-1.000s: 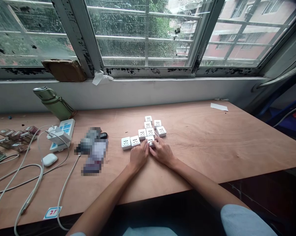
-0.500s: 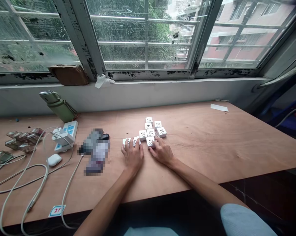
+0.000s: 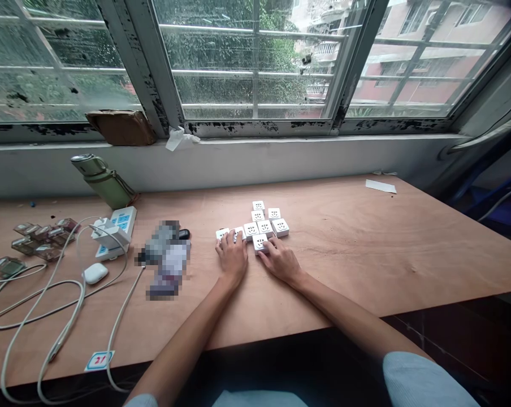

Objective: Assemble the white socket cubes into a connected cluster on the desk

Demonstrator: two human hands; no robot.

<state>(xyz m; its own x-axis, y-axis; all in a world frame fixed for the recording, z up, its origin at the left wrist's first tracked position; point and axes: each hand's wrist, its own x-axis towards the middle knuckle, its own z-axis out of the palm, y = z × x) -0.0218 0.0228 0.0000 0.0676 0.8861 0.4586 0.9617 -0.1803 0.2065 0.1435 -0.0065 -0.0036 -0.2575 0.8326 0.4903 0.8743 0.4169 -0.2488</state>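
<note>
Spread left hand point(image 3: 233, 259) has pushed two socket modules point(image 3: 222, 233) forward, nearly into the module row point(image 3: 264, 227); right hand point(image 3: 280, 260) pinches the front module point(image 3: 259, 243).

socket blocks point(image 3: 264, 227): smooth plastic, slight sheen. tabletop point(image 3: 344, 243): wood, matt, grained. window frame point(image 3: 139, 62): flaking paint, rough. bottle point(image 3: 111, 189): matt body. sleeve point(image 3: 425, 377): matt cloth.

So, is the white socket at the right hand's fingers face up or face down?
Face up: the white socket shows its dark slots on top, beside the right hand.
</note>
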